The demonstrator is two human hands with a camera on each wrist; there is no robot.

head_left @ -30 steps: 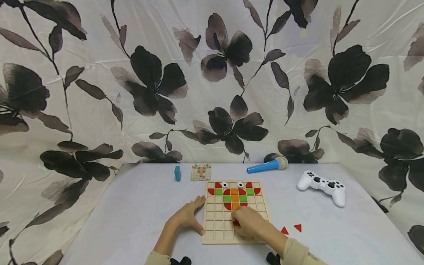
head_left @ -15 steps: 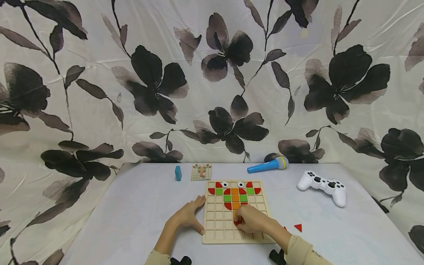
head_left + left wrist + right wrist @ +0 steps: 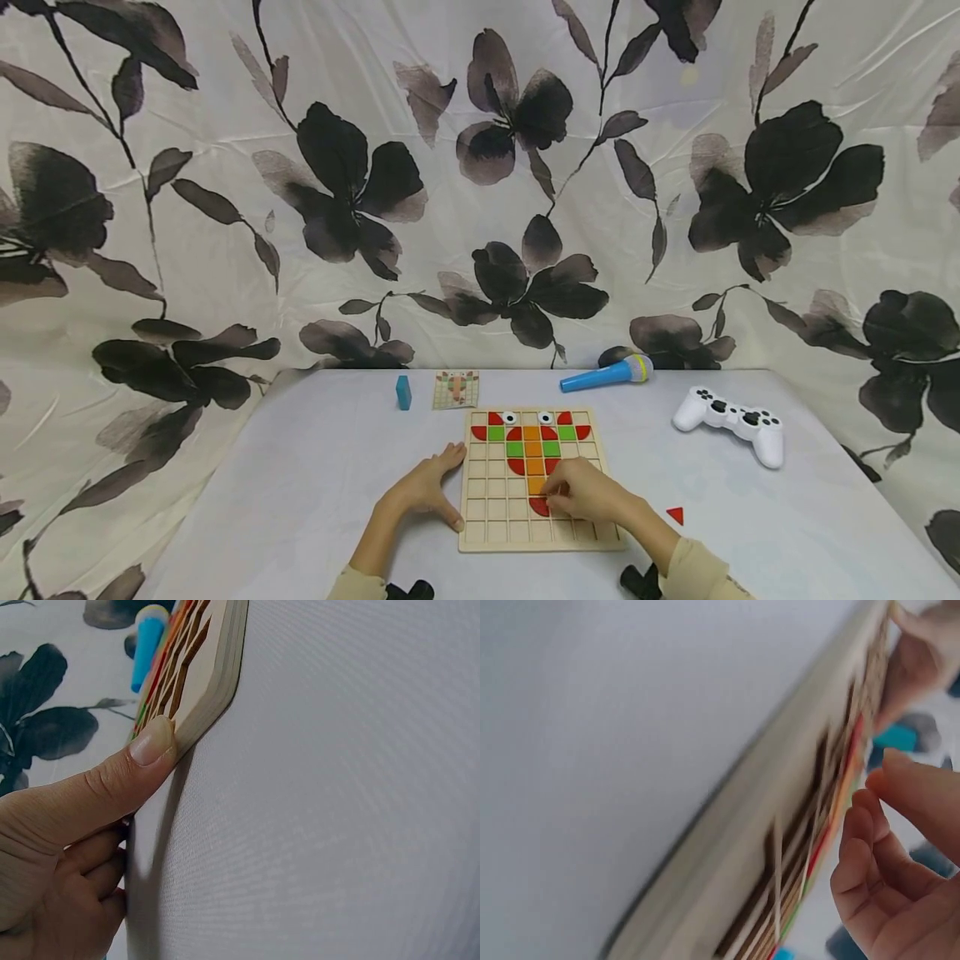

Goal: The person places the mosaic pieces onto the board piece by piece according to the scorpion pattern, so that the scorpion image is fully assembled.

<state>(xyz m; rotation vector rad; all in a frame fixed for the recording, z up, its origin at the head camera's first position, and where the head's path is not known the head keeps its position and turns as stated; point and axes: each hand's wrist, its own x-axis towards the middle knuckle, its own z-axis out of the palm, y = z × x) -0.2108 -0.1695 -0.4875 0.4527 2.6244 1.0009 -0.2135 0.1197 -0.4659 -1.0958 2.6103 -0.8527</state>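
A wooden grid board (image 3: 487,533) lies on the table, with red, green and orange pieces and two eye pieces in its cells. My left hand (image 3: 429,487) rests spread against its left side; in the left wrist view the thumb (image 3: 154,742) presses at the board's edge. Over the board's lower middle is my right hand (image 3: 585,490), fingers loosely curled, fingertips beside a red rounded piece (image 3: 538,507) below an orange square (image 3: 536,485). Nothing shows between the fingertips of the right hand in the right wrist view.
A red triangle (image 3: 676,516) lies right of the board. Behind the board are a pattern card (image 3: 455,390), a blue block (image 3: 403,392) and a blue toy microphone (image 3: 603,376). A white game controller (image 3: 727,423) sits at the right.
My right hand has let go of the red rounded piece and drawn slightly right, uncovering it and the orange square. The forearm now hides one red triangle. My left hand stays put.
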